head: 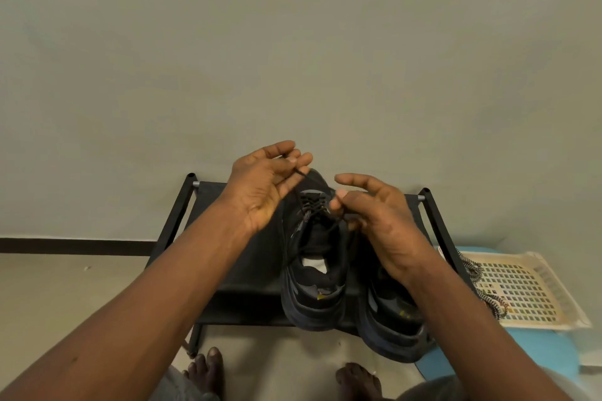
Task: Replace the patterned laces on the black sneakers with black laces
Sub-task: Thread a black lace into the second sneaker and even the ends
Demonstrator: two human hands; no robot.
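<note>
Two black sneakers stand on a low black rack, heels toward me. The left sneaker carries a black lace crossed through its front eyelets. My left hand is raised over the toe and pinches one lace end between thumb and fingertips. My right hand pinches the other lace end beside the tongue. The right sneaker is partly hidden under my right forearm. Black-and-white patterned laces lie in a loose heap to the right of the rack.
A cream perforated tray sits on a blue mat at the right. A grey wall rises right behind the rack. My bare feet rest on the pale floor in front of it.
</note>
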